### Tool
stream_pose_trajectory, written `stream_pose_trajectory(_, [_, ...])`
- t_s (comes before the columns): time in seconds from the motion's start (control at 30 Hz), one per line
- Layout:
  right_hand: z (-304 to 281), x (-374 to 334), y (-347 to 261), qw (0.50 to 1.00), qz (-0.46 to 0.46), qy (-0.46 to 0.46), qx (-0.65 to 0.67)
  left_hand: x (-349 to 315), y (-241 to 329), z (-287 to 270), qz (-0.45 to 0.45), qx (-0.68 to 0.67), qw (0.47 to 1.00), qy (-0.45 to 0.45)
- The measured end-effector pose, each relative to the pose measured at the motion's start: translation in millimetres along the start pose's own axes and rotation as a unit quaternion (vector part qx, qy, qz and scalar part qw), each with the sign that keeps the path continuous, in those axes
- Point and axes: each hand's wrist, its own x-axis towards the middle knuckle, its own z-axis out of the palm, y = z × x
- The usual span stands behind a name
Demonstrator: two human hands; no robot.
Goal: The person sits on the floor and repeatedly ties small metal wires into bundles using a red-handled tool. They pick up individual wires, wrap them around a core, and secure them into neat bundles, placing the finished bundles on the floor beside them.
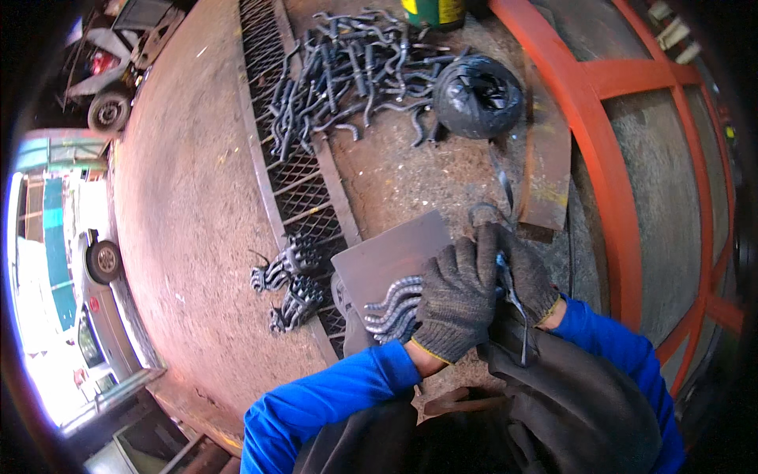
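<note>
My hands, in dark knit gloves, are close together over my lap. My left hand [455,299] is closed over a bundle of short wavy ribbed steel bars [391,308], whose ends stick out to its left. Beside it, my right hand [527,276] is closed on a thin black plastic strip [505,188]. That strip runs up to a black plastic roll [478,96], and a loose tail hangs below my hands. Where the strip meets the bars is hidden by the gloves. A flat grey metal plate [403,249] lies just beyond the bundle.
Many loose wavy bars [347,71] are heaped at the far side, across a floor grating [304,197]. Tied bundles of bars [296,276] lie left of the plate. An orange metal frame [608,150] stands at right; a green and yellow container [434,12] is at the top.
</note>
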Motion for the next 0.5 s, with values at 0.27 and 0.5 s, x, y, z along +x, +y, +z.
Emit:
stream_pose_trajectory(0.27, [-12.1, 5.6, -15.2, 0.956, 0.115, -0.096, 0.25, -4.3, -7.7, 2.2, 0.038, -0.026, 0.998, 0.051])
stream_pose_trajectory(0.5, [-23.9, 3.7, -19.9, 0.971, 0.012, -0.105, -0.216, -5.3, -8.4, 10.9, 0.013, -0.017, 0.997, 0.068])
